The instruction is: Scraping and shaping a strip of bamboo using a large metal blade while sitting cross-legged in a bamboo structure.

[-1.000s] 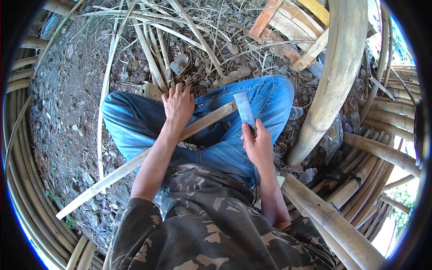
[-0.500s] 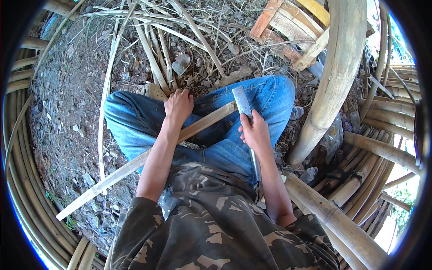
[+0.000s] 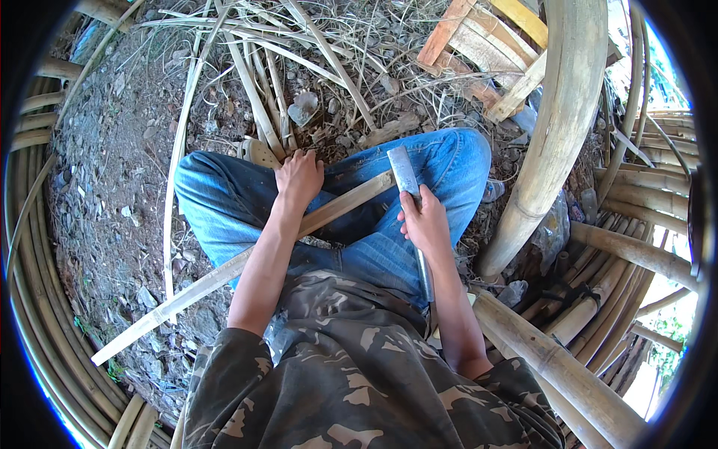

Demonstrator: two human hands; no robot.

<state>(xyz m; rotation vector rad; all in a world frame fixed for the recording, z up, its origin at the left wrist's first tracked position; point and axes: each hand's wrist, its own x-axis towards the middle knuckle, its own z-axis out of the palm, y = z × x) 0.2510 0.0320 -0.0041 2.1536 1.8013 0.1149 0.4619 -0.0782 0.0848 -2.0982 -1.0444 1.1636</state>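
Right hand holds long, flat, grey metal blade, fingers closed round it; upper end juts past hand over blue denim jeans, lower part runs beside right forearm. Long, flat, pale-tan bamboo strip slants across lap, passing under left forearm; one end just beside blade, other over stony brown ground. Left hand, back up, near beige perforated clog; fingers bent, cannot tell whether gripping anything. Thick tan bamboo pole beside right knee.
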